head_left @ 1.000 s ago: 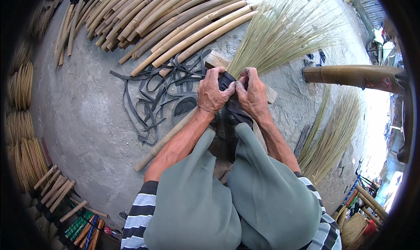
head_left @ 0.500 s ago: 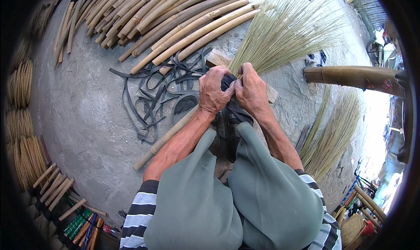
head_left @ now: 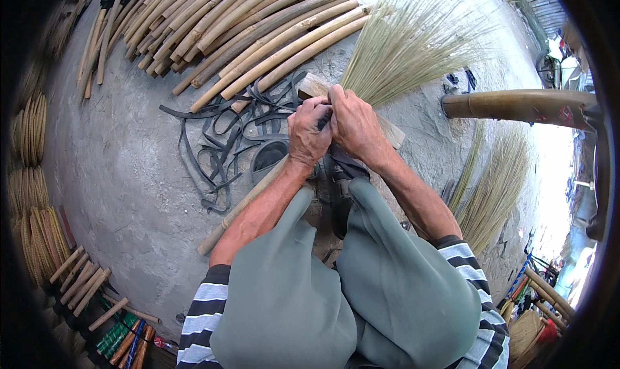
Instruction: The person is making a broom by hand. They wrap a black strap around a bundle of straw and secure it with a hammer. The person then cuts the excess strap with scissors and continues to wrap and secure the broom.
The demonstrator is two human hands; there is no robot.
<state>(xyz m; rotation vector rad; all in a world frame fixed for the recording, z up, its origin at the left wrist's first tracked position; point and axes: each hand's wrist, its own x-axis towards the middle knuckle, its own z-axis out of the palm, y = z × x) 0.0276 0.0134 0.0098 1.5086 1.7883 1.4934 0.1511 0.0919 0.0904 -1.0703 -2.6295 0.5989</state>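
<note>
My left hand (head_left: 309,133) and right hand (head_left: 355,125) are closed together round the neck of a grass broom (head_left: 403,49). The broom's pale green bristles fan out away from me, up and to the right. Something black, like a rubber strip (head_left: 323,119), shows between my hands; my fingers hide most of the binding. A bamboo stick (head_left: 242,217) slants from the lower left towards the neck, passing beneath my left forearm. Under the broom lies a wooden block (head_left: 389,132). Dark material (head_left: 349,163) hangs below my right hand, above my footwear.
Black rubber strips (head_left: 219,156) lie tangled on the grey floor to the left. Many bamboo poles (head_left: 258,36) are laid out beyond. A thick bamboo post (head_left: 510,105) and a loose grass bundle (head_left: 497,188) are at right. Short sticks (head_left: 84,285) and coiled bundles (head_left: 31,133) line the left edge.
My right hand has moved left and turned over, against my left hand, covering the black binding that showed before. My left hand has shifted slightly left and down.
</note>
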